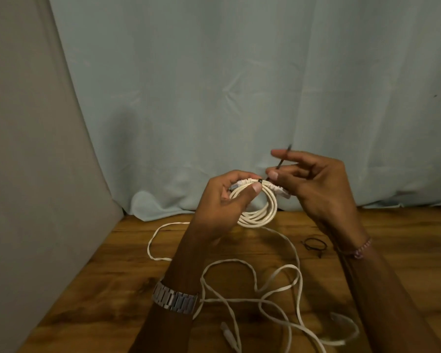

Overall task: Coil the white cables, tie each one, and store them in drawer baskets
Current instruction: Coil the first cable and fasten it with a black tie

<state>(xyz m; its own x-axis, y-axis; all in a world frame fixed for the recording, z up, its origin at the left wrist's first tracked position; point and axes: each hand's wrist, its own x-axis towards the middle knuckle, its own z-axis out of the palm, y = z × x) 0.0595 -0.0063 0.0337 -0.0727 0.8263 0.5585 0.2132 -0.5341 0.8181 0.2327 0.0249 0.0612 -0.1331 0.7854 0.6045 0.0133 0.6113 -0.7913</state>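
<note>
I hold the coiled white round cable (259, 212) up above the brown wood-grain table (112, 284), in front of the pale blue curtain (239, 85). My left hand (224, 200) grips the top of that coil, thumb pressed across the bunched loops and fingers curled behind them. A thin black tie (260, 180) is wrapped around the bundle just beside my thumb tip. My right hand (316, 182) is just to the right of the coil's top, thumb and a finger pinching the tie's free end, which sticks up past my outstretched forefinger. Below the coil, loose white flat cable (252, 273) sprawls over the table in wide tangled loops, reaching the near edge. To the lower right of the coil, a small black looped tie (314, 244) lies on the wood, well apart from it. A silver metal link watch (175, 299) sits on my left wrist, a beaded bracelet (362, 248) on my right.
</note>
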